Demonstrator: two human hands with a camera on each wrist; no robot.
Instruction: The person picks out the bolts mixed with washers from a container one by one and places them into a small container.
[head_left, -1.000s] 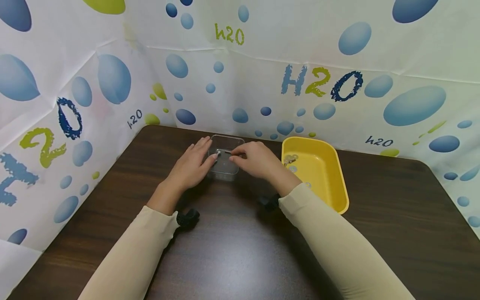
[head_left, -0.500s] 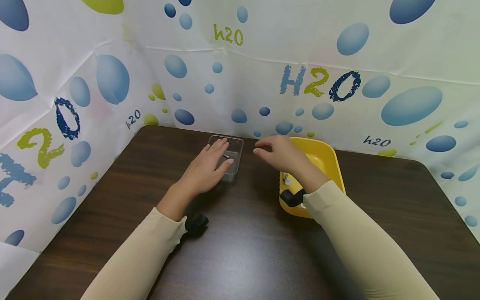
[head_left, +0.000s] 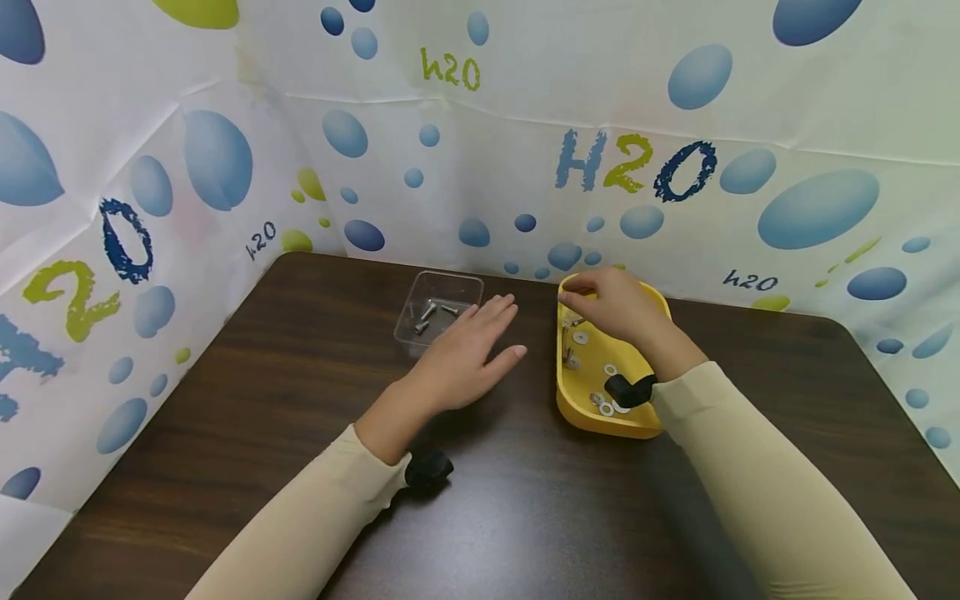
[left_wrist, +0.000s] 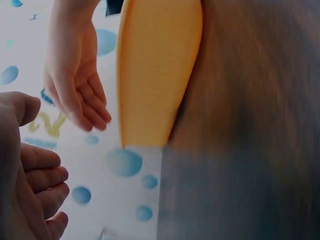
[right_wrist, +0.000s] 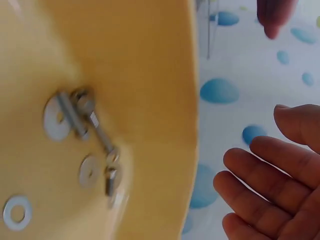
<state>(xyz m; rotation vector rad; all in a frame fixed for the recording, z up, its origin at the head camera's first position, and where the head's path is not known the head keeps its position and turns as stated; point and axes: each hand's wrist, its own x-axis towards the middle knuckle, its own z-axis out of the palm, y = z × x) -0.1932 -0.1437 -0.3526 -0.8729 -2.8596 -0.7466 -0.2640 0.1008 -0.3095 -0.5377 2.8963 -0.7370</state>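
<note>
Right hand (head_left: 618, 308) has left the clear box (head_left: 408, 340) for the yellow tray (head_left: 611, 425), and the left hand (head_left: 461, 358) has drifted tray-ward too.

So from my remote seat: the right one is above the tray's far end, fingertips near its left rim, fingers loosely bent, thumb well apart, and I see nothing in its grip. My left one is out flat, fingers pretty straight, nothing held, between the tray and the box, covering the box's near right corner on the head cam. That box sits left of the tray with a few bolts (head_left: 427, 312) lying inside. More hardware in the tray itself: flat washers (right_wrist: 52, 126) on its floor, plus metal screws (right_wrist: 71, 115) bunched along its left side. Dark table (head_left: 480, 525) under the tray, printed backdrop (head_left: 510, 183) behind it.
</note>
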